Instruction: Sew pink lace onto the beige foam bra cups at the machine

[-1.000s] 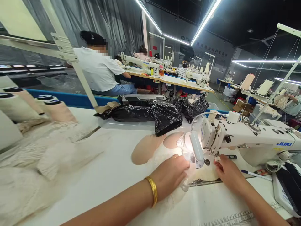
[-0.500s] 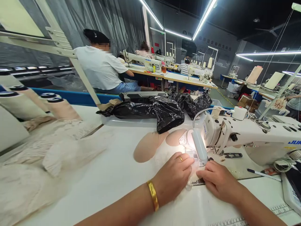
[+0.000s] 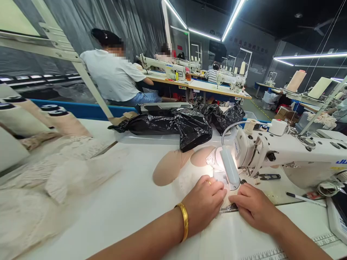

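Note:
A white sewing machine [image 3: 251, 155] stands on the right side of the table, its lamp [image 3: 230, 169] shining down by the needle area. Under the light lies a pale garment piece [image 3: 187, 177] of sheer fabric with beige moulded cups [image 3: 166, 168]. My left hand [image 3: 204, 202], wearing a ring and a gold bracelet, is closed on the near edge of this fabric, left of the lamp. On the other side my right hand [image 3: 253, 204] has its fingers curled and pressed at the fabric's edge by the machine bed. The lamp hides the needle and the fabric beneath it.
Black plastic bags [image 3: 195, 128] lie behind the garment. Lace fabric [image 3: 54, 180] is heaped at left beside thread cones [image 3: 65, 121]. Thread snips [image 3: 269, 177], a pen [image 3: 306, 199] and a ruler [image 3: 322, 241] lie at right. A co-worker [image 3: 112, 76] sits ahead.
My left hand has shifted slightly right, closer to my right hand, and its wrist has turned a little. The camera view has moved slightly.

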The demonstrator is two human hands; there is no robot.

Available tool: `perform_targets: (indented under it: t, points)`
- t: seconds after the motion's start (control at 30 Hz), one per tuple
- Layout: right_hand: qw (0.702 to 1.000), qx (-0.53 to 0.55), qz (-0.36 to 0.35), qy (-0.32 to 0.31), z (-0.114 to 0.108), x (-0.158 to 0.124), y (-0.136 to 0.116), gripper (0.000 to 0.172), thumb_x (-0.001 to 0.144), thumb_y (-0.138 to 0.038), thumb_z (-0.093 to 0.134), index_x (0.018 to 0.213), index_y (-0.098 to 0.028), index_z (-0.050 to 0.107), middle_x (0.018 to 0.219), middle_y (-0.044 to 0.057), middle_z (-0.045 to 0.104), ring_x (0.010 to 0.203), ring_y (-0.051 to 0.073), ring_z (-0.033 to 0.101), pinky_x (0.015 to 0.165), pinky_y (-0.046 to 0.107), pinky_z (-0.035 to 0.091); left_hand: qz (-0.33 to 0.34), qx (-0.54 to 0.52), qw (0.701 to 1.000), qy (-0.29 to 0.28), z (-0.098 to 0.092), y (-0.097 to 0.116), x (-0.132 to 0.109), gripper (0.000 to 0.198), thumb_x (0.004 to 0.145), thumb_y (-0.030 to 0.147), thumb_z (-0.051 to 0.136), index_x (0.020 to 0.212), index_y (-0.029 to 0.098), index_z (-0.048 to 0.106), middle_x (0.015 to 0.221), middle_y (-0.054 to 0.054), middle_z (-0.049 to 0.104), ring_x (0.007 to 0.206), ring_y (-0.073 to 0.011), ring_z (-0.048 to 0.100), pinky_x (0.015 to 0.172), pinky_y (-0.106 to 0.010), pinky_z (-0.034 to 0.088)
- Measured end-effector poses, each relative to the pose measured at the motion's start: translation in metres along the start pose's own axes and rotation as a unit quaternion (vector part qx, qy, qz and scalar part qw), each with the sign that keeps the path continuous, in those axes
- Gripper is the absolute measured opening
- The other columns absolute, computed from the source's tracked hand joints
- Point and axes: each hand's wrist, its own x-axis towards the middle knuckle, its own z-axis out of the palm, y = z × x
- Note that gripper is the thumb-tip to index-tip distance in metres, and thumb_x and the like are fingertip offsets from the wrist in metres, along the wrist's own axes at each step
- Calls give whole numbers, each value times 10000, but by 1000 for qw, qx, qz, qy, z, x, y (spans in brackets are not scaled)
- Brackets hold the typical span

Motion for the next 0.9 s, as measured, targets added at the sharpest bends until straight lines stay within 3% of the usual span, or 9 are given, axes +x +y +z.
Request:
perform_targets:
  t: [0.13,0.43,0.9]
  points:
    - [1000,3,3,3,2,-1,1,325,920,-28,447,1112,-228,616,831,17,534,765,193,505,672,302,418,-14,-20,1000,-12,-1,1,0,169,912,132,481,987,183,624,846,-36,630,720,-222,475,723,-395,360]
    - [998,12,48,25,9,1,3,322,979,-82,470,1220,-240,614,945,54,628,862,221,594,733,328,481,-14,-47,998,-38,6,-6,4,190,929,154,451,764,198,534,788,-33,602,648,-191,443,632,-363,345]
    - [992,-64,96,47,18,3,9,297,981,-117,411,1136,-208,647,896,68,619,770,236,595,641,336,432,68,-70,994,-52,31,-47,22,146,932,198,535,878,211,669,869,-34,699,797,-210,603,810,-363,473]
